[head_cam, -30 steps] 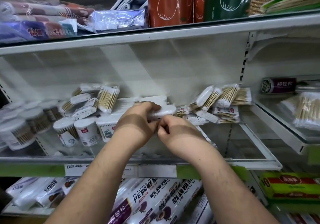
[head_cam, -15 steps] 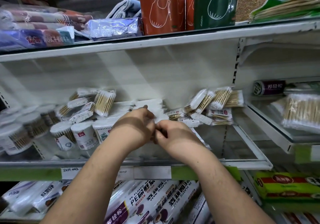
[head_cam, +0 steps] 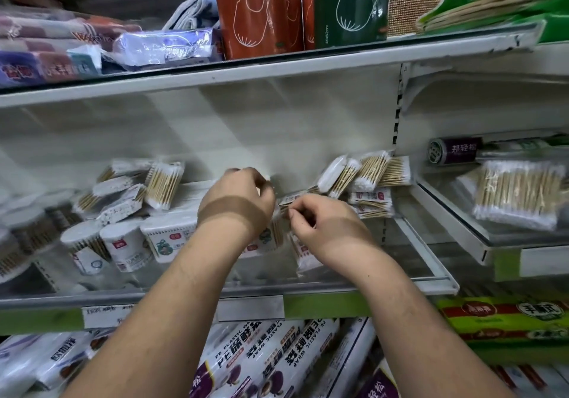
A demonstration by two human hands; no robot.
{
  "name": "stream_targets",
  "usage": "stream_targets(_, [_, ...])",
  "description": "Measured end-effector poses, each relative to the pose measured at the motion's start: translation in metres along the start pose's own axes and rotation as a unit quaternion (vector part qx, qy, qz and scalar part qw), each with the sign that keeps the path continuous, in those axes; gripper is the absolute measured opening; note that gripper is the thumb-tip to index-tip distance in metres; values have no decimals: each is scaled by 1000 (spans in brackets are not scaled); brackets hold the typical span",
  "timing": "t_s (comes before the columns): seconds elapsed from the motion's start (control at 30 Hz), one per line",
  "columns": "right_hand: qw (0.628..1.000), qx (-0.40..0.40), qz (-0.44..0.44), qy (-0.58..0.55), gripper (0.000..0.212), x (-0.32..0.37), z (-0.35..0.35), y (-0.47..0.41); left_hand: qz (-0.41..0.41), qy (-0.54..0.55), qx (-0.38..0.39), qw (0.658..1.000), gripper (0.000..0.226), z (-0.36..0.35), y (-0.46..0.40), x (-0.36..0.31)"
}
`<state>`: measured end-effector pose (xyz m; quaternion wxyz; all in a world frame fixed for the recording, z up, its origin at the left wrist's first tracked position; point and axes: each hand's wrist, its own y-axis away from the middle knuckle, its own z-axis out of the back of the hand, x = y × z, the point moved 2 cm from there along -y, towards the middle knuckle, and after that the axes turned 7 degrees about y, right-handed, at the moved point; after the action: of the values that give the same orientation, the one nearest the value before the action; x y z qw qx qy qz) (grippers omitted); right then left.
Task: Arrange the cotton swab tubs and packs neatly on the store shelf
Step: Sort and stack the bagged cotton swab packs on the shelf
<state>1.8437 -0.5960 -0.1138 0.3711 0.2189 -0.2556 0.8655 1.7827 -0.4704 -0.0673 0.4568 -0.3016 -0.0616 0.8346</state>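
Reaching into the middle shelf (head_cam: 431, 277), your two hands meet at its centre. Your left hand (head_cam: 237, 200) has its fingers curled over a blurred white pack at the back; what exactly it grips you cannot tell. Your right hand (head_cam: 323, 222) pinches a clear cotton swab pack (head_cam: 281, 213) between thumb and fingertips, just beside the left hand. White tubs (head_cam: 126, 248) stand in a row to the left, with loose swab packs (head_cam: 164, 183) heaped behind them. More packs (head_cam: 366, 173) lean against the back wall to the right. Rolls of plastic wrap (head_cam: 261, 363) lie on the shelf below.
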Motion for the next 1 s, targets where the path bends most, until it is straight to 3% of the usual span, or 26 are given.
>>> stream_targets(0.2, [994,-100,-4,38,19,-18,10,-3,-135,42,-50,989,20,-21,-17,-28])
stream_targets(0.33, [985,-156,-57,36,11,-36,9,0,-179,114,-19,977,36,-45,-18,-47])
stream_targets(0.43, [967,-217,-131,-18,19,-53,13,1,-146,151,29,977,57,-63,-18,-57])
stream_targets(0.57, [944,-292,-144,-60,42,-66,19,5,-43,151,79,984,54,-90,-37,-52])
stream_targets(0.67, [942,-295,-145,-70,68,-73,19,7,-5,132,113,985,76,-110,-42,-45])
stream_targets(0.73, [947,-272,-151,-80,80,-76,17,5,8,144,113,983,77,-117,-40,-44])
stream_targets(1.0, [935,-294,-147,-131,73,-87,19,-16,-31,116,57,991,72,-121,-28,-40])
